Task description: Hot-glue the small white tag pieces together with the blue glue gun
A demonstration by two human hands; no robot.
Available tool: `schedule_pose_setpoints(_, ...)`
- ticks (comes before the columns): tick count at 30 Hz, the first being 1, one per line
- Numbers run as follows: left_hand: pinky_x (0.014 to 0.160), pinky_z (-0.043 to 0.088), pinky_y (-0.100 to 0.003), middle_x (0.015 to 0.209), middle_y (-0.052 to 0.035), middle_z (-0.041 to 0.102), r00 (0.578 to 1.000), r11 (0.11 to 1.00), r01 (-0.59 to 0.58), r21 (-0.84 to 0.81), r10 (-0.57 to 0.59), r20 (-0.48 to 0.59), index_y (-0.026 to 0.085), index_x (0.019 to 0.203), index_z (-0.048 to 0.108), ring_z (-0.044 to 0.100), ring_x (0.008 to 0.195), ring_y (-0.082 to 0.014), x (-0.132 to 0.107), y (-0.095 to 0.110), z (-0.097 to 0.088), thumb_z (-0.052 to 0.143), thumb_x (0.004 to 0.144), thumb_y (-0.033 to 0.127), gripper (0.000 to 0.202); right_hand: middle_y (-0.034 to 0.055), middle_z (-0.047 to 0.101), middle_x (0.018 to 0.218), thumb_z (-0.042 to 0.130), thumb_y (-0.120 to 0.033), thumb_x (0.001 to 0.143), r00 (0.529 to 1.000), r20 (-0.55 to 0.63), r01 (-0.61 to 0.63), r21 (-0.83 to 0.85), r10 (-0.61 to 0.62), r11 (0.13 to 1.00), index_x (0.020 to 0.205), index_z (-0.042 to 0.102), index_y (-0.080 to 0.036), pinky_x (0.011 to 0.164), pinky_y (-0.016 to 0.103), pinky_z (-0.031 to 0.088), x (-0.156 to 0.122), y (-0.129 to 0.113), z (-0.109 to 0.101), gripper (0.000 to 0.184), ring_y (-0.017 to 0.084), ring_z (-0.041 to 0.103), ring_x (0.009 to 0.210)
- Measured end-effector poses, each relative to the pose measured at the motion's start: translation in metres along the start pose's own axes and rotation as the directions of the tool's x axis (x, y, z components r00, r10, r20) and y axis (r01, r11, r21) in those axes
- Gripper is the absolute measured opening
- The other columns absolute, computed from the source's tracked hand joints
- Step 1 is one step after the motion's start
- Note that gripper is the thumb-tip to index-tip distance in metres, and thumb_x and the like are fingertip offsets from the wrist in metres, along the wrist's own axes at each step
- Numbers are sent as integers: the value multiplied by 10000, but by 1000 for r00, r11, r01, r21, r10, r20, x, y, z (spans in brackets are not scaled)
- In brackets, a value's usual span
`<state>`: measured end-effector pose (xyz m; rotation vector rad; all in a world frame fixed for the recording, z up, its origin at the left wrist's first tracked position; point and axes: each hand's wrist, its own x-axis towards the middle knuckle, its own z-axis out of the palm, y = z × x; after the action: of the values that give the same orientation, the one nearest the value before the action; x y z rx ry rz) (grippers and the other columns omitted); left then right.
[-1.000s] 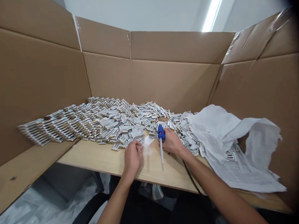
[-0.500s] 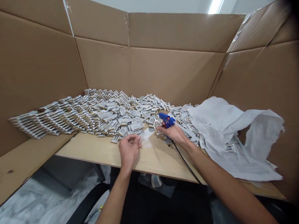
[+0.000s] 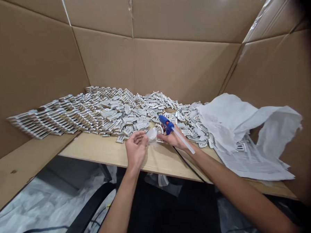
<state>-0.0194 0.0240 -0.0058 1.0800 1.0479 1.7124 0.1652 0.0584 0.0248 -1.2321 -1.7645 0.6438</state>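
My right hand [image 3: 176, 139] is closed around a blue hot glue gun [image 3: 166, 124], with a long translucent glue stick [image 3: 182, 140] sticking out of its back over my wrist. That same hand's thumb also pinches a small arched white-and-brown cutout piece [image 3: 160, 133]. My left hand [image 3: 136, 148] is closed, thumb against fingertips, on the edge of a small translucent plastic sheet [image 3: 151, 134]. The sheet sits between my two hands, close to the cutout piece. Around them lies a loose heap of similar pieces [image 3: 137, 119].
Neat overlapping rows of the pieces [image 3: 59, 116] stand at the left. White wrapping paper [image 3: 228, 116] is crumpled at the right. Cardboard walls [image 3: 183, 59] enclose the wooden table [image 3: 102, 147]. A black cord [image 3: 188, 163] runs from the glue gun over the front edge.
My left hand has taken hold of the translucent sheet, which lay on the table, and raised it. The glue gun has shifted slightly left toward it. The view has tilted down.
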Motion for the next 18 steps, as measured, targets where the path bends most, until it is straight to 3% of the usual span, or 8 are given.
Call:
schedule_pose_setpoints(7, 681, 535, -248, 811, -59, 698, 1000, 1000, 20, -11, -20, 0, 130, 963, 705, 653, 733, -152, -2, -4, 5, 831, 681, 280, 343, 14, 569, 835, 766, -409, 782, 987, 147, 37, 174, -63, 984, 1133, 669, -208, 612, 306, 431, -3, -3, 2, 416, 155, 486, 669)
schedule_pose_setpoints(13, 716, 538, -257, 823, -60, 700, 998, 999, 30, -34, -28, 58, 135, 982, 682, 664, 745, -156, -2, -2, 4, 851, 669, 318, 400, 9, 565, 778, 728, -486, 834, 993, 82, 69, 122, -79, 990, 917, 665, -194, 668, 314, 436, -4, -8, 1, 310, 158, 482, 685)
schedule_pose_setpoints(18, 700, 536, -259, 872, -71, 707, 999, 999, 27, -22, -26, 23, 150, 925, 686, 665, 782, -166, -2, -2, 3, 835, 704, 348, 332, 8, 623, 772, 697, -424, 841, 990, 127, 49, 69, -58, 996, 875, 662, -188, 681, 295, 438, -5, -10, 2, 241, 161, 533, 687)
